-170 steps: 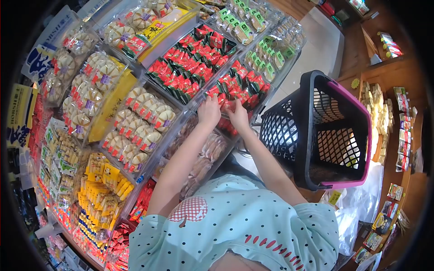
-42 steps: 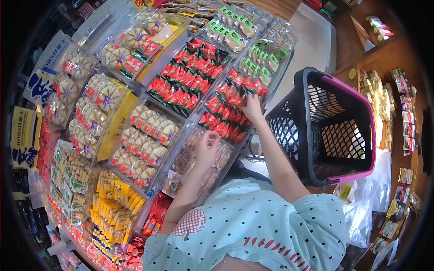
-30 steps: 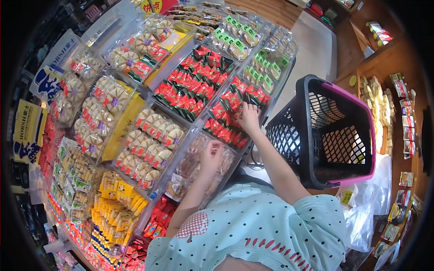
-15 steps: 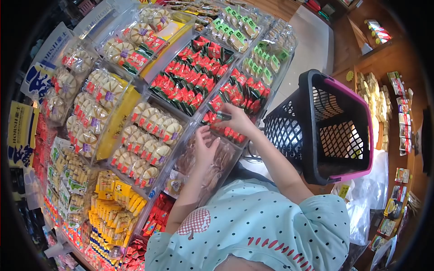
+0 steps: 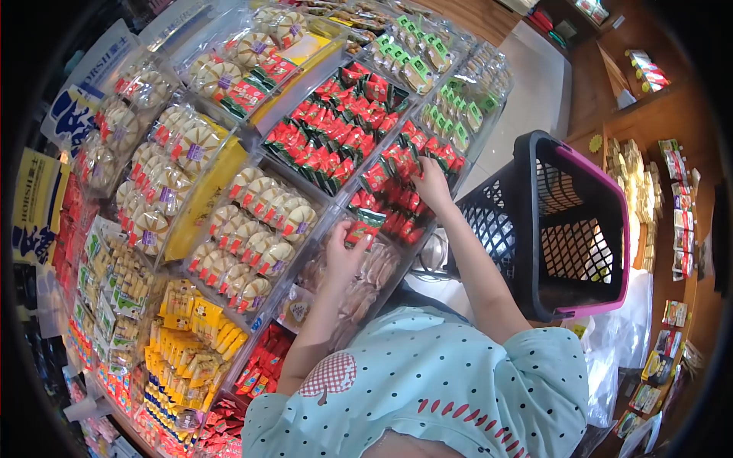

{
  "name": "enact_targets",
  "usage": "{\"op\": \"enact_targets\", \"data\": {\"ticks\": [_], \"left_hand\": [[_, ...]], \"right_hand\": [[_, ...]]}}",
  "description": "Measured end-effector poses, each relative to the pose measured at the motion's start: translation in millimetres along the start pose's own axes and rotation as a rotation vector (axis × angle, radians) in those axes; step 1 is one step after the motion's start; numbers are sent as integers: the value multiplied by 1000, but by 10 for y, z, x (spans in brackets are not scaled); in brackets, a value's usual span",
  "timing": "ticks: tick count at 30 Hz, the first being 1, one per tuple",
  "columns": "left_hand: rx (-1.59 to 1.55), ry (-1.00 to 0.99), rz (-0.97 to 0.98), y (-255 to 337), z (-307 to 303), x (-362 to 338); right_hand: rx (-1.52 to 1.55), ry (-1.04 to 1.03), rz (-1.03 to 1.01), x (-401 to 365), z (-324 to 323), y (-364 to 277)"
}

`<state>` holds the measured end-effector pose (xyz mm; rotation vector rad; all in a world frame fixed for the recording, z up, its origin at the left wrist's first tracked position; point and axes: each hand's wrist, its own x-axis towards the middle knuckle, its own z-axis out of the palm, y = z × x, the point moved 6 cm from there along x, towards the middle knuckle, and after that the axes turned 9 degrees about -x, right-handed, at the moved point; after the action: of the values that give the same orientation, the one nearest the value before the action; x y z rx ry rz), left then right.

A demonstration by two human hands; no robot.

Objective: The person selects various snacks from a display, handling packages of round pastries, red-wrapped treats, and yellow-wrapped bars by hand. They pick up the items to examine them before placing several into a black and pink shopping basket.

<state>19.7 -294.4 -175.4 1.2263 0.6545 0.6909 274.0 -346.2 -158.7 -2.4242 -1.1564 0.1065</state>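
Observation:
My left hand [image 5: 345, 252] is closed on a red and green snack packet [image 5: 365, 227], pinched between thumb and fingers above the bin of brown wrapped snacks [image 5: 359, 281]. Farther forward, my right hand [image 5: 434, 185] reaches down into the bin of red and green snack packets [image 5: 401, 200]. Its fingers are bent in among those packets; what they hold, if anything, is hidden. A larger bin of similar red packets [image 5: 336, 126] adjoins it on the left.
A black shopping basket with a pink handle [image 5: 626, 221] stands to my right, its mouth towards the right. Wrapped round biscuits [image 5: 248, 221] and yellow snack packs [image 5: 187, 328] fill bins on the left. Wooden shelves with goods [image 5: 649, 114] line the right side.
The red and green packet is now in my left hand; before, my right hand was close to it. My right hand has moved forward and right over the red packets.

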Motion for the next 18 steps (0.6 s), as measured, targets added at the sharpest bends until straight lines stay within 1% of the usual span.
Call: {"op": "enact_targets", "data": {"ticks": [1, 3, 4, 5, 8, 11, 12, 13, 15, 17, 18], "left_hand": [[-2, 11, 9, 34, 6, -16], [-31, -15, -39, 89, 44, -36], [-18, 5, -40, 75, 35, -38], [-18, 16, -27, 96, 27, -39], [20, 19, -48, 138, 25, -33], [60, 30, -55, 22, -10, -6], [61, 38, -53, 19, -14, -2], [57, 45, -45, 1, -23, 1], [197, 60, -12, 1, -50, 23], [210, 91, 21, 36, -64, 16], [186, 82, 24, 48, -60, 15]], "right_hand": [[0, 0, -14, 18, 89, 88], [-160, -35, 4, 43, 204, 169], [-155, -100, 51, 62, 259, 191], [-152, -95, 35, 78, 275, 175], [-45, -108, 101, 90, 347, 209], [-97, -117, 120, 86, 343, 167], [-131, -19, 82, 58, 257, 86], [-133, -16, 71, 40, 250, 84], [-170, -52, -20, 42, 235, 15], [-154, -64, -44, 44, 171, -4], [-64, -128, -78, 55, 185, 24]]}}
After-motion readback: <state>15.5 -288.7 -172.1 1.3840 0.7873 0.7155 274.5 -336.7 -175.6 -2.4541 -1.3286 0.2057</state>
